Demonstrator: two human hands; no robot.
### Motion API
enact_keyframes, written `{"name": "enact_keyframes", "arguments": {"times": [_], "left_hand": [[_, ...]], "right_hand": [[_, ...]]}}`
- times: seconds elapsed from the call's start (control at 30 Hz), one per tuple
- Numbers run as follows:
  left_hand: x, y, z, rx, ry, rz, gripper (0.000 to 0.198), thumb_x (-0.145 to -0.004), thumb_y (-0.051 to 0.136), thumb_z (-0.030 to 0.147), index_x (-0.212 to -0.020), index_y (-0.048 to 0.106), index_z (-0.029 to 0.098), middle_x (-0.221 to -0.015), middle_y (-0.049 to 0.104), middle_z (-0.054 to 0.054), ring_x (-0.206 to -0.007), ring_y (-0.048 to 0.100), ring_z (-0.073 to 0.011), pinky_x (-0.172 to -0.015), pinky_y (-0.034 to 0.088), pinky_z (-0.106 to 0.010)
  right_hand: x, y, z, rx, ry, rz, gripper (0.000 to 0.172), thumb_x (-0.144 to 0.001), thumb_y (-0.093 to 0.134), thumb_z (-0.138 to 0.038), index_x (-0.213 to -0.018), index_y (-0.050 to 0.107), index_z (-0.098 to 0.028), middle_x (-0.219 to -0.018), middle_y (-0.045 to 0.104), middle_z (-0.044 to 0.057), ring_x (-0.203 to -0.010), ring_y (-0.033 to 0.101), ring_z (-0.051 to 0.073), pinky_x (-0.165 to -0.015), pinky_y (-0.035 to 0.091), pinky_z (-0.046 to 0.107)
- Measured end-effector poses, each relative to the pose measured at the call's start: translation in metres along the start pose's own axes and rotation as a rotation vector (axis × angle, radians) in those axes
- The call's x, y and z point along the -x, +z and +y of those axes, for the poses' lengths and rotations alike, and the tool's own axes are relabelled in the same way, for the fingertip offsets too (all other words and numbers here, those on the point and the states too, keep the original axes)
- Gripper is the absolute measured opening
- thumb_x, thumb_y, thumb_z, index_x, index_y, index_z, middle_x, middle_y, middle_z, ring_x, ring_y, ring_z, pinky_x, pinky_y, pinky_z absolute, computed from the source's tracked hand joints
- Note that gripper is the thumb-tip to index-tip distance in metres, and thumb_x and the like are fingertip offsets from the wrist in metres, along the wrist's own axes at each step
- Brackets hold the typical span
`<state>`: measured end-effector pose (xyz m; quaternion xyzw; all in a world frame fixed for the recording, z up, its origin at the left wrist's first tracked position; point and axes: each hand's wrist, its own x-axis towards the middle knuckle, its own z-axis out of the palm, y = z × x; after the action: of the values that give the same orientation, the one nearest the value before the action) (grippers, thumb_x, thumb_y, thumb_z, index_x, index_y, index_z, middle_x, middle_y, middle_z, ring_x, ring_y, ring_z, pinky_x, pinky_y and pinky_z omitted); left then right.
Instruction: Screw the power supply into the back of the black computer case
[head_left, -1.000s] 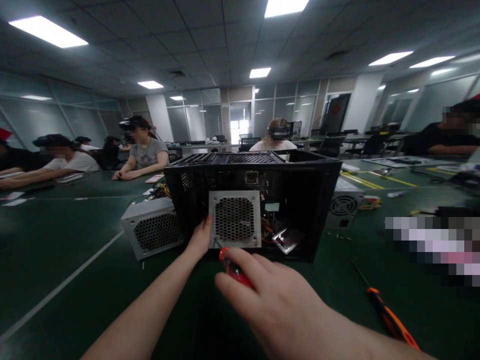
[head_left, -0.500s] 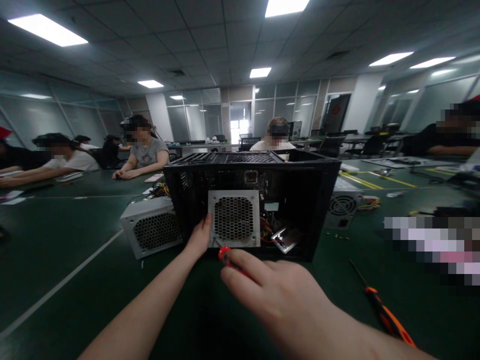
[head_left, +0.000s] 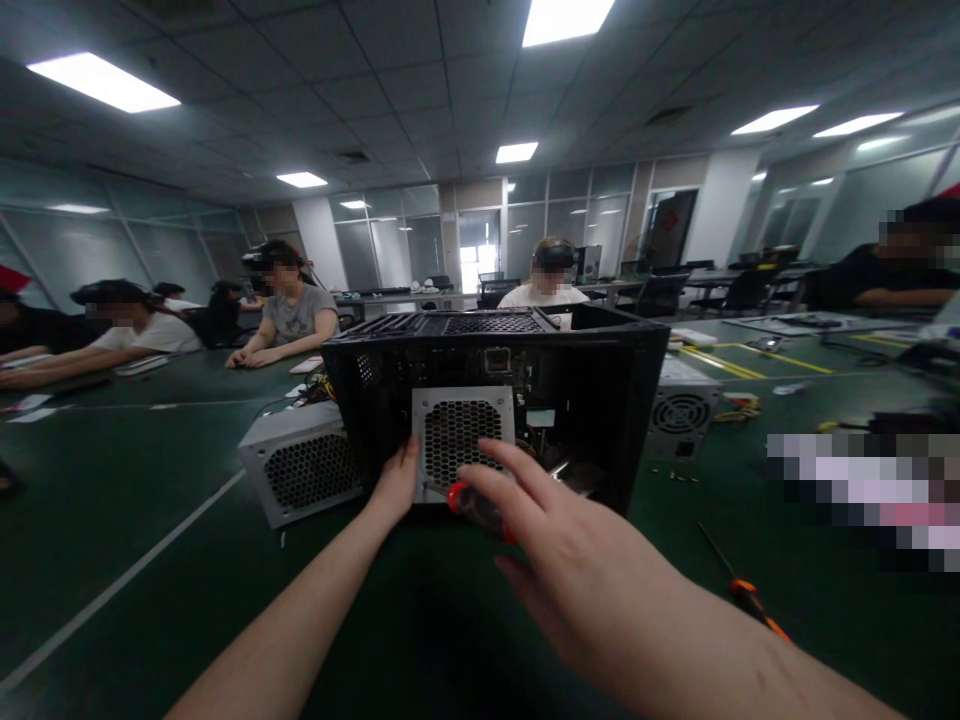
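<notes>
At the black computer case's (head_left: 480, 338) open side stands a power supply unit (head_left: 457, 430), left hand (head_left: 394, 487) against its left edge, closure indeterminate. The right hand (head_left: 568, 545) spreads over a red-handled screwdriver (head_left: 478, 508), grip hidden. Likely heavy and rigid, the unit is best held by its sides.

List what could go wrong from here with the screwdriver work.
1. The right hand has its fingers spread around the red screwdriver, so the tool might slip or drop.
2. The left hand is at the side of the grey mesh-fronted unit, close to the shaft; a slip could nick it.
3. Small loose pieces lie on the table and could get knocked away.
</notes>
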<state>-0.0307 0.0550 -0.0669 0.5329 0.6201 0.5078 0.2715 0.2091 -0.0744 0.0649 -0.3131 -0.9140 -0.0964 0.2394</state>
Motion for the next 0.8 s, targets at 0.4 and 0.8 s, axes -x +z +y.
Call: {"name": "enact_keyframes", "arguments": {"times": [0.4,0.8], "left_hand": [[0.004,-0.001,0.005,-0.031,0.048,-0.005,0.072,-0.085,0.022,0.065,-0.119,0.056,0.011,-0.126,0.057,-0.016,-0.123,0.048,-0.0257,-0.107,0.031,-0.038],[0.003,0.0,0.005,-0.064,0.011,0.014,0.074,-0.084,0.021,0.066,-0.117,0.058,0.012,-0.124,0.058,-0.016,-0.121,0.05,-0.0263,-0.104,0.034,-0.037]], "right_hand": [[0.005,0.007,-0.015,-0.044,-0.267,-0.181,0.049,-0.072,0.06,-0.021,-0.119,0.046,-0.019,-0.121,0.057,0.012,-0.084,0.066,0.02,-0.063,0.055,0.029],[0.001,0.009,-0.014,0.058,-0.115,-0.021,0.025,-0.077,0.059,-0.017,-0.102,0.054,-0.019,-0.098,0.067,0.004,-0.062,0.064,0.014,-0.046,0.043,0.024]]}}
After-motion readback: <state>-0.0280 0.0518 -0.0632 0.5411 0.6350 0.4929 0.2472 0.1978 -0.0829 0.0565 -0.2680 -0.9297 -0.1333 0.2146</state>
